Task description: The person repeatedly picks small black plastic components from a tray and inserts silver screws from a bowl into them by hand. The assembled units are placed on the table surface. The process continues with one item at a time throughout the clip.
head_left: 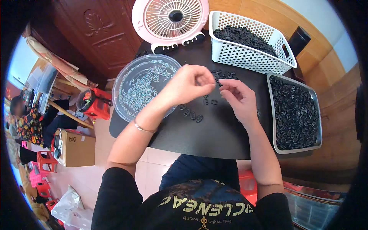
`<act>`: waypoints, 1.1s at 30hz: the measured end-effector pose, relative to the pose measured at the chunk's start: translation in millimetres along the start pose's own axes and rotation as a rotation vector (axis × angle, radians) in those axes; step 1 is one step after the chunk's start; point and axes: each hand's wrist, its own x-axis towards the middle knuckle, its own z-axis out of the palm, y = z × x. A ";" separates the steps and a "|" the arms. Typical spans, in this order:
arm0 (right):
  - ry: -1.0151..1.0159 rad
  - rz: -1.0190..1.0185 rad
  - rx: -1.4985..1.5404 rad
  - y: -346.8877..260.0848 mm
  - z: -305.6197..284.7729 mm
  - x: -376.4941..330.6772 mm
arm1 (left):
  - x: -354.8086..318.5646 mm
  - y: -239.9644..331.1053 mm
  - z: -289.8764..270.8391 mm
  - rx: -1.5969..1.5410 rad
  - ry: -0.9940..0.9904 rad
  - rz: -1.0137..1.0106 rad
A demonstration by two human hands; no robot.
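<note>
My left hand [190, 83] hovers over the dark tabletop [199, 140] with thumb and fingers pinched together. What it holds, if anything, is too small to make out. Just to its right, my right hand [241, 100] also pinches thumb against forefinger. A small dark spot shows at its fingertips, but I cannot tell it from the black pieces behind. Several oval black pieces with holes [193, 115] lie in a short row below my left hand. Beyond both hands spreads a loose group of similar black pieces [227, 74].
A clear round tub [116, 92] holds small silvery-teal rods [140, 92]. At the right stands a metal tray [273, 115] full of black pieces. Behind are a white perforated basket [245, 60], a pink fan [138, 19] and a black cylinder [300, 37]. Another person sits far left.
</note>
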 end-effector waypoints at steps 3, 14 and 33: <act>0.013 -0.040 0.086 0.5 -3.9 0.0 | 13.1 -5.8 15.9 -0.313 -0.124 -0.110; 0.146 -0.020 0.003 12.6 -10.6 2.4 | 11.8 -12.2 27.9 -0.436 -0.055 -0.244; 0.198 0.026 -0.056 24.1 -3.8 5.7 | -4.6 -17.7 50.4 1.057 -0.078 0.188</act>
